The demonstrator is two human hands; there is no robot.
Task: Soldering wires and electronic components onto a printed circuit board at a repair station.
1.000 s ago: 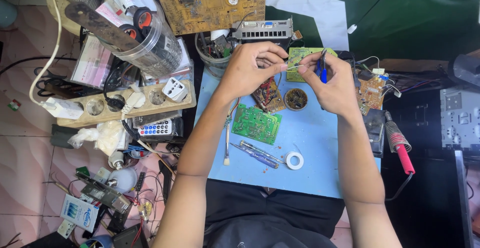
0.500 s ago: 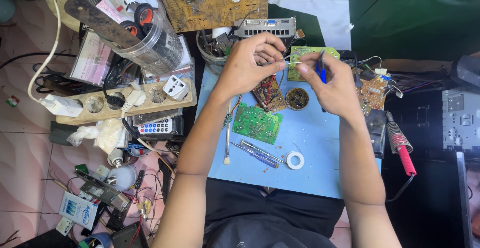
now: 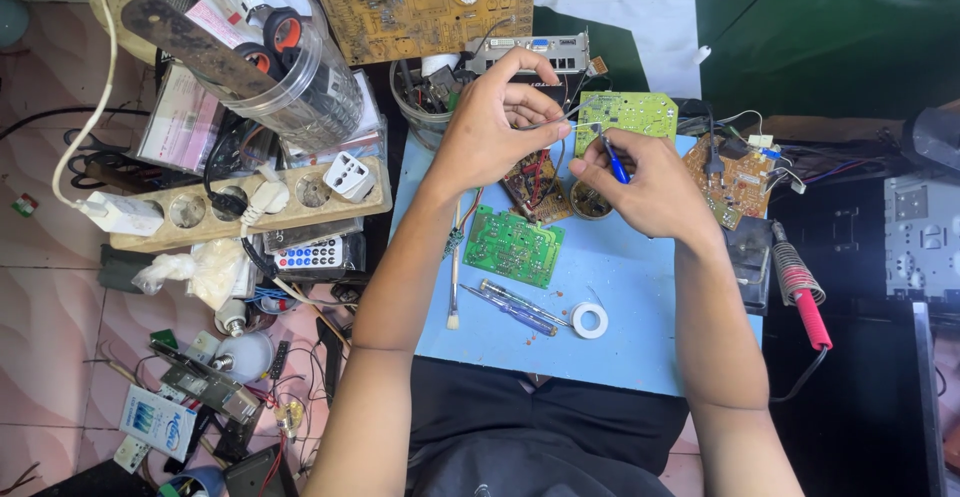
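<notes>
Both hands drawn closer, left hand (image 3: pixel 495 127) pinching thin wire, right hand (image 3: pixel 640 189) gripping blue-handled tool (image 3: pixel 612 160), light-green circuit board (image 3: pixel 628 117) behind.

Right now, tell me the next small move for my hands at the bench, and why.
Probably bring the two hands together over the light-green circuit board. The right hand holds a blue-handled tool with its tip near that board's lower edge, and the left hand pinches a thin wire just beside it, not yet touching.

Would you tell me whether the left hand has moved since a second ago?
Yes: the left hand has lifted off the brown board, toward the large yellow board.
</notes>
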